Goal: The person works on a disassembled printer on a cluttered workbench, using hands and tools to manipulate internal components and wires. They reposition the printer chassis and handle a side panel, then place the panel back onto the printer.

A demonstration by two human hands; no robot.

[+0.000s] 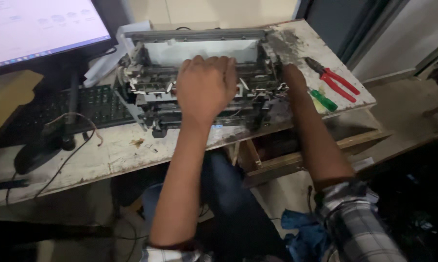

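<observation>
Checked sleeve (pixel 360 228) lying nearest, opened-up printer (pixel 202 82) being pressed at mid-table by the left hand (pixel 207 90) (fingers curled over its frame), right hand (pixel 294 80) being held against its right end, grip unclear, 2 tools, red pliers (pixel 333 80), green screwdriver (pixel 324 100), lying beside.

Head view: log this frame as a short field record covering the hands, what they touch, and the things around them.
Left hand: palm down on top of the opened printer mechanism
Right hand: at the mechanism's right end, fingers hidden
Surface: worn white table
Tools: red-handled pliers, green-handled screwdriver, right of the printer
Left side: black keyboard, lit monitor
</observation>
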